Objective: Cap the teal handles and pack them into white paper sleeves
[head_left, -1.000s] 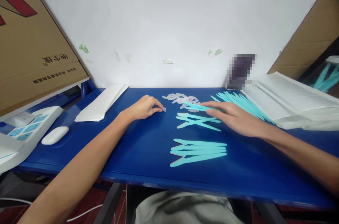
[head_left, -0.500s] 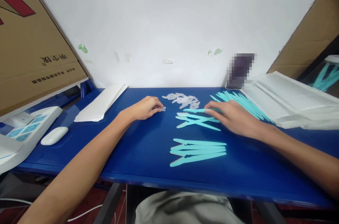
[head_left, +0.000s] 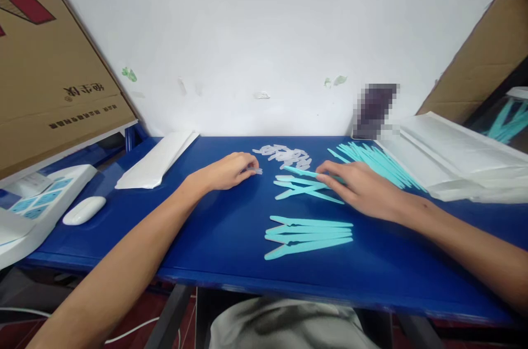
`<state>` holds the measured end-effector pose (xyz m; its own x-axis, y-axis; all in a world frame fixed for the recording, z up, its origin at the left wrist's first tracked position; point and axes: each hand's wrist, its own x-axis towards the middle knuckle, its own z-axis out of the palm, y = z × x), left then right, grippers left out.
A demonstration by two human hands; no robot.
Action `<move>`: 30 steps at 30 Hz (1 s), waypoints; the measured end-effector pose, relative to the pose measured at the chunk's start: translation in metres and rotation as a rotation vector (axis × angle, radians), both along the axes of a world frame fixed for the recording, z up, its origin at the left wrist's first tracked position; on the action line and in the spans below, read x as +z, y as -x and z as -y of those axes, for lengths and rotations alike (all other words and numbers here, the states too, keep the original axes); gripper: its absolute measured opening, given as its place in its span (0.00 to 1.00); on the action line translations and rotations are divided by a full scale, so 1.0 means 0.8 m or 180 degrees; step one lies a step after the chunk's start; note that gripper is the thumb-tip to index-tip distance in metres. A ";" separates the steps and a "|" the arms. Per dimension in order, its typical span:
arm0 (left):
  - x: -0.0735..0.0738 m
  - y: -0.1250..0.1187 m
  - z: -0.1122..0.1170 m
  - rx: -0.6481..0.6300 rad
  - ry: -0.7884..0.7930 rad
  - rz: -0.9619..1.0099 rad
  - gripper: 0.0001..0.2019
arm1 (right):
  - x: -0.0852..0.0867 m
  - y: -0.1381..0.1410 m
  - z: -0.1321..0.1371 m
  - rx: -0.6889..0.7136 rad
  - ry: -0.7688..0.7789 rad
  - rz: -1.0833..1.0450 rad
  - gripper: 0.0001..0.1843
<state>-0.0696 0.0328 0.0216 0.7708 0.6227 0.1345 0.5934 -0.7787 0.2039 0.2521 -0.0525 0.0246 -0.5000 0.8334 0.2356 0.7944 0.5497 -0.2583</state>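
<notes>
My left hand (head_left: 233, 170) is closed, pinching small clear plastic caps (head_left: 258, 171) between thumb and fingertips. Just beyond it lies a loose pile of the same translucent caps (head_left: 284, 155). In my right hand (head_left: 358, 184) a slim turquoise eyebrow razor (head_left: 299, 171) is gripped near its handle end, its head pointing left toward the caps. Directly below that razor, several crossed turquoise razors (head_left: 303, 189) lie on the blue table, partly behind my right fingers. Nearer me rests a neat row of razors (head_left: 309, 236), heads to the left.
A heap of turquoise razors (head_left: 375, 162) lies behind my right hand, beside clear plastic bags (head_left: 462, 156). White packaging (head_left: 157, 162), a white oval case (head_left: 84, 211) and a white device (head_left: 49, 211) sit on the left. A blurred-out phone-like object (head_left: 373, 112) leans against the wall.
My left hand has shifted slightly right with the caps. My right hand has moved a little left and down, and the razor in it now tilts, its head end raised.
</notes>
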 end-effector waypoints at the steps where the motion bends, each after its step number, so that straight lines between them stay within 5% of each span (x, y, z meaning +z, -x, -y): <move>1: 0.002 -0.005 0.005 -0.0045 -0.0031 0.0086 0.13 | -0.002 0.000 0.000 0.0069 -0.0159 0.0031 0.23; 8: 0.009 -0.030 0.027 -0.0308 -0.0123 0.0803 0.10 | -0.010 -0.001 0.001 -0.0100 -0.0468 0.0442 0.23; 30: 0.004 -0.040 0.036 -0.0476 -0.0554 0.1084 0.09 | -0.005 0.003 0.007 -0.0012 -0.0544 0.0444 0.23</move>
